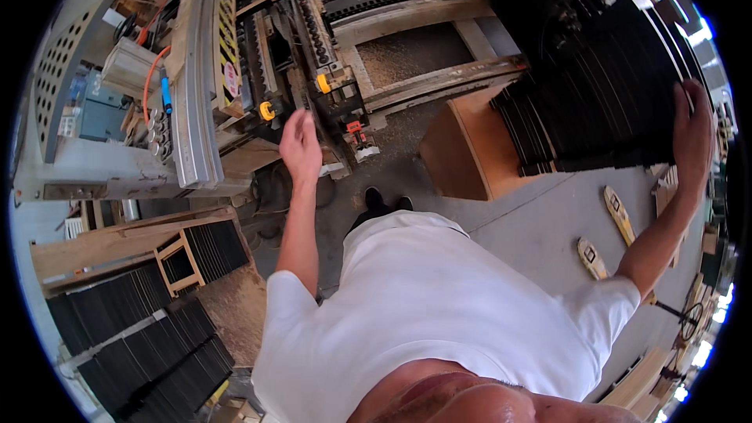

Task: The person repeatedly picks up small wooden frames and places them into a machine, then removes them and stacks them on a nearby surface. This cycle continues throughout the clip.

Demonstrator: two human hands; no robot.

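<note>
My left hand (301, 146) is held out beside the machine's rail and the yellow knobs. Its fingers look loosely extended, and nothing shows in them. At the far right, my right hand (692, 129) is at the outer end of a large stack of black panels (603, 102). Its fingers close round the edge of a thin black panel (672, 39) there, though part of the grip is hidden. The stack stands on edge beside a brown wooden box-like block (462, 149).
The machine has a yellow knob (267, 111), a metal beam (192, 86) and a sawdust-strewn opening (411, 55). At lower left, more black panels (149, 345) stand in rows by a small wooden frame (178, 262). Yellow pallet-jack forks (619, 215) lie on the floor at right.
</note>
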